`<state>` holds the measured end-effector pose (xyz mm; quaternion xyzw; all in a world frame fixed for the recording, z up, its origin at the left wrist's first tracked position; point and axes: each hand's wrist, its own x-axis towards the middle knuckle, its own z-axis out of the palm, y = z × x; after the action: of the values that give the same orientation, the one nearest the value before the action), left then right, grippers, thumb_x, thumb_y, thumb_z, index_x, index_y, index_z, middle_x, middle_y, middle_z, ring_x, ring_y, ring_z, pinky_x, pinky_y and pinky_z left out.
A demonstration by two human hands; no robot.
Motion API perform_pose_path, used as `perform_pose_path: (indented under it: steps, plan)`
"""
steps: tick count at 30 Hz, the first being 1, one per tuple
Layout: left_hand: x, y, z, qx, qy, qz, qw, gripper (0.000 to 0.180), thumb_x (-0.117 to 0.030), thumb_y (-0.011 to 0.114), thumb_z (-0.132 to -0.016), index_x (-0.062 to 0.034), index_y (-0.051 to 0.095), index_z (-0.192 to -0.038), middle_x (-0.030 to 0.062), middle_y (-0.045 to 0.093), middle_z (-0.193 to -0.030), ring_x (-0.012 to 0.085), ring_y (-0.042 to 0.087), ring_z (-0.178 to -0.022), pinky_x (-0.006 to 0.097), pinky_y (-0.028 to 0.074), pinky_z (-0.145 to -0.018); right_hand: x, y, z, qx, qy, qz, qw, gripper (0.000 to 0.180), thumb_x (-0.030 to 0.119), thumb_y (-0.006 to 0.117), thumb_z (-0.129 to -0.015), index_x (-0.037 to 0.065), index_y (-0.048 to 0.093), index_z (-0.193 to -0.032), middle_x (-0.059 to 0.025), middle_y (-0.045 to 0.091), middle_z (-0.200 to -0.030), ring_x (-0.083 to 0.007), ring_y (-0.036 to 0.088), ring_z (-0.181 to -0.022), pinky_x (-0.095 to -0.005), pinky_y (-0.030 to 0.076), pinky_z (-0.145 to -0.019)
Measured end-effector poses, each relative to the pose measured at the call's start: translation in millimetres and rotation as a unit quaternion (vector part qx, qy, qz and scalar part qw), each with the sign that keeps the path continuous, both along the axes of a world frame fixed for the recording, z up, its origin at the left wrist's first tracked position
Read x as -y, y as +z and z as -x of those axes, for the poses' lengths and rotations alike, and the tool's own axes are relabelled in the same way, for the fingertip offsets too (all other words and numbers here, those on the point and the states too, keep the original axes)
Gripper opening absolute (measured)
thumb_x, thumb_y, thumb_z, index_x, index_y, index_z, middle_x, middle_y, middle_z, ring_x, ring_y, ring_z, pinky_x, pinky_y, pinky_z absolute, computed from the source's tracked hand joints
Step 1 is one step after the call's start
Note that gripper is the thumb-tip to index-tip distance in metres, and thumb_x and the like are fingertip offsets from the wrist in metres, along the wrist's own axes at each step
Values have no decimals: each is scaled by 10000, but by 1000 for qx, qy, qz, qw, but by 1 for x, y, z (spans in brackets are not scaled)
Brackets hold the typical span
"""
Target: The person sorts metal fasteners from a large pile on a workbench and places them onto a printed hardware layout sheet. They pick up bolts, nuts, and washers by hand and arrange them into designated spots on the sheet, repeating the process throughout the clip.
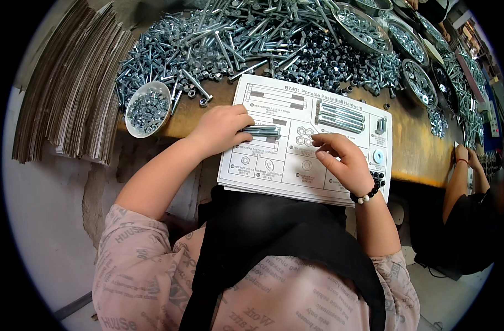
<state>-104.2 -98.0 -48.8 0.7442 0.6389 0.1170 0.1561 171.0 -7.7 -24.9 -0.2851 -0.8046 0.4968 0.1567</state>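
A stack of printed card sheets (257,185) with part drawings lies in front of me at the table's near edge. My left hand (221,128) is at its left side, fingers closed round the ends of a small bunch of bolts (266,131) lying on the sheet. Over the right half hovers my right hand (344,163), thumb and fingers apart, with nothing visible in it. Beyond its fingertips lie several long bolts (340,117) side by side. Near the right edge are a short bolt (381,126), a washer (378,156) and several dark nuts (378,179), partly beside my beaded wrist.
A big heap of bolts and nuts (252,38) covers the table's far side. A white bowl of nuts (148,109) stands left. Metal bowls of hardware (362,27) line the back right. Flattened cardboard (70,83) is stacked at left. Another person's hands (466,157) are at far right.
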Motion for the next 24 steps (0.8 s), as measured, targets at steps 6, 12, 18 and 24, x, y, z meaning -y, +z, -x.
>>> perform_pose_path:
  steps: [6, 12, 18, 24]
  plan:
    - [14, -5, -19, 60, 11, -75, 995, 295, -138, 654, -703, -89, 594, -987, 70, 560, -935, 254, 513, -920, 373, 366, -847, -1, -5, -8, 2, -24, 32, 999, 274, 70, 574, -825, 15, 559, -1093, -68, 588, -981, -118, 572, -855, -249, 461, -771]
    - [15, -5, -17, 48, -2, -59, 997, 269, -123, 641, -708, -94, 594, -971, 61, 564, -928, 234, 523, -923, 365, 340, -876, -2, -4, -16, -4, -35, 46, 998, 277, 67, 570, -831, 5, 551, -1100, -67, 585, -994, -115, 568, -863, -251, 458, -782]
    - [16, -3, -17, 72, 11, -61, 995, 298, -124, 641, -696, -91, 585, -987, 63, 565, -935, 237, 526, -922, 371, 330, -894, -2, -6, -13, -15, -41, 52, 998, 290, 113, 597, -810, 49, 573, -1092, -73, 594, -968, -146, 580, -842, -261, 468, -741]
    - [21, -3, -11, 104, 35, -98, 989, 301, -96, 637, -684, -68, 575, -977, 79, 541, -949, 220, 525, -839, 346, 388, -819, -2, -7, -2, 6, -20, 10, 1000, 292, 106, 606, -801, 55, 579, -1087, -52, 595, -911, -122, 548, -726, -244, 456, -662]
